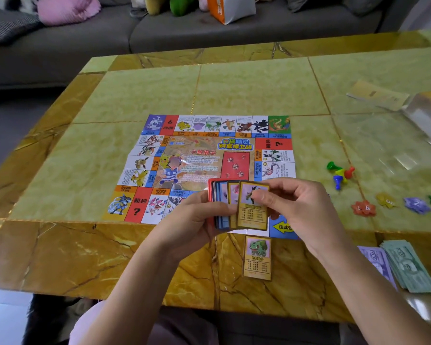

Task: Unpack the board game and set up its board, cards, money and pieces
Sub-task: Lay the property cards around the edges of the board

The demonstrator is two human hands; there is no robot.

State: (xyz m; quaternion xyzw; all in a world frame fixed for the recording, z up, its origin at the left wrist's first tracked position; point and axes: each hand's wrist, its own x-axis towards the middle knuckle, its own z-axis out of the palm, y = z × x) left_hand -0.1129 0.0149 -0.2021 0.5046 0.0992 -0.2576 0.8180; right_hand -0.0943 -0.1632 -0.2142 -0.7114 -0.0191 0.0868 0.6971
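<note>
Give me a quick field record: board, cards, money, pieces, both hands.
board: unfolded flat on the table
stack of cards: in left hand
single card: face up, on the near side of the board
money: piles at right near edge
pawns: clustered right of board
left hand: holds the stack
right hand: pinches the front card

table: yellow-green marble, amber border | behind: grey sofa, pink cushion, orange-white bag | light: soft, even
</note>
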